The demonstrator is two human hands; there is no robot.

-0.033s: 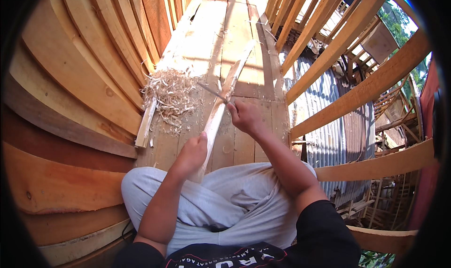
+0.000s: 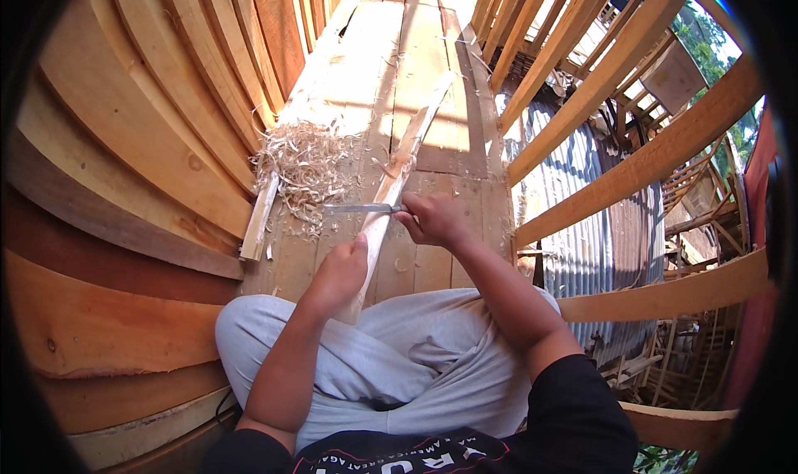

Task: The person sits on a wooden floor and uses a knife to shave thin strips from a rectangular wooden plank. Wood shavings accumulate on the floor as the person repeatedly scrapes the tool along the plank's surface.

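A long pale strip of wood (image 2: 405, 152) slants away from my lap, its near end by my crossed legs and its far end over the floorboards. My left hand (image 2: 339, 268) is closed around its near part. In my right hand (image 2: 434, 218) is a knife (image 2: 362, 209), gripped by a handle that my fingers mostly hide. The blade points left and lies across the strip, a little beyond my left hand. A small curl of wood (image 2: 384, 168) stands up on the strip past the blade.
Curly wood shavings (image 2: 306, 162) are heaped at the left, beside a short wood offcut (image 2: 262, 216). Tall planks (image 2: 125, 133) lean along the left side. A slatted wooden railing (image 2: 611, 195) runs on the right, with corrugated metal sheets (image 2: 573, 224) beyond it.
My right hand has come nearer to me along the strip, and the knife has turned from slanting to nearly straight across. My left hand and the strip have stayed in place.
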